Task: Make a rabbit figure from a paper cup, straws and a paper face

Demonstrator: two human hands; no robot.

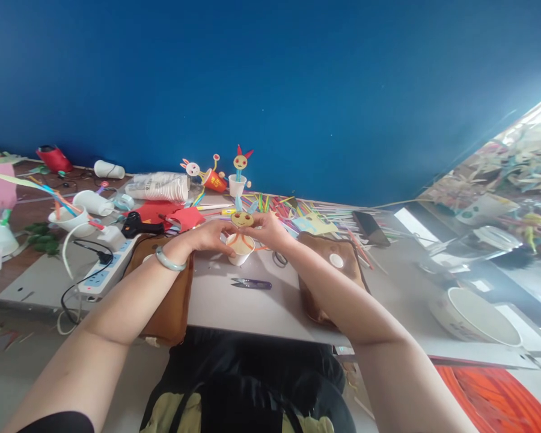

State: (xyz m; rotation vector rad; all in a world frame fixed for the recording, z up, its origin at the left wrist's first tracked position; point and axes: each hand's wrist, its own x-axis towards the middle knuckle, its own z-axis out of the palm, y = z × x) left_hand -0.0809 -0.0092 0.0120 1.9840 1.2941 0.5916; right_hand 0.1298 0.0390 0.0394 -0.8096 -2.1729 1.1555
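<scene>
A small paper-cup figure stands on the table in front of me: a white paper cup (240,257) with orange strips at its rim and a round yellow smiling face (242,220) with pale blue ears above it. My left hand (213,237) curls around the figure's left side, thumb by the cup and fingers near the face. From the right, my right hand (271,231) pinches the edge of the face. The fingertips partly overlap the figure. Thread snips (252,284) lie just in front of the cup.
Two finished cup figures, a red cup (215,180) and a white cup (237,185), stand behind. Colourful sticks (270,203) are strewn along the wall. Brown pouches (177,313) flank the hands. A glue gun (140,226), power strip (106,264), phone (370,228) and bowl (482,317) lie farther out.
</scene>
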